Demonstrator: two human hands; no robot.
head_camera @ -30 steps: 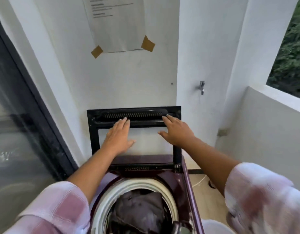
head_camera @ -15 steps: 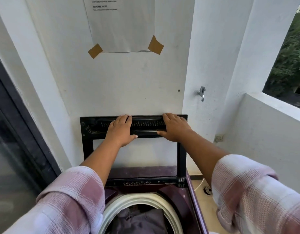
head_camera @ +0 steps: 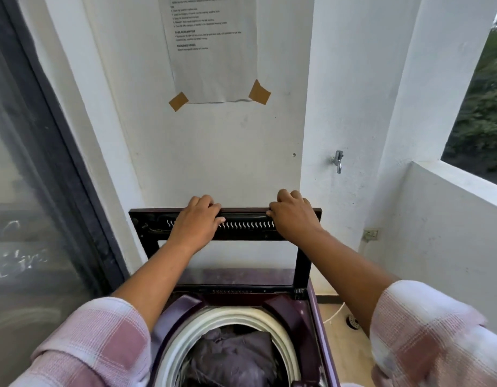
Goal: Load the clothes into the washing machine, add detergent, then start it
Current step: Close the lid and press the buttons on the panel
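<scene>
Lid upright, dark clothes in drum.

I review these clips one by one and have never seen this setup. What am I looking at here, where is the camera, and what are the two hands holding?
There is no robot: a person wears one wide-angle camera on the head, looking forward and down. Below is a top-loading washing machine with its lid raised upright against the wall. Dark clothes already lie in the drum. The left hand and right hand both grip the lid's top edge, fingers curled over it. A taped paper notice hangs above, and a tap sits on the wall to the right.
</scene>
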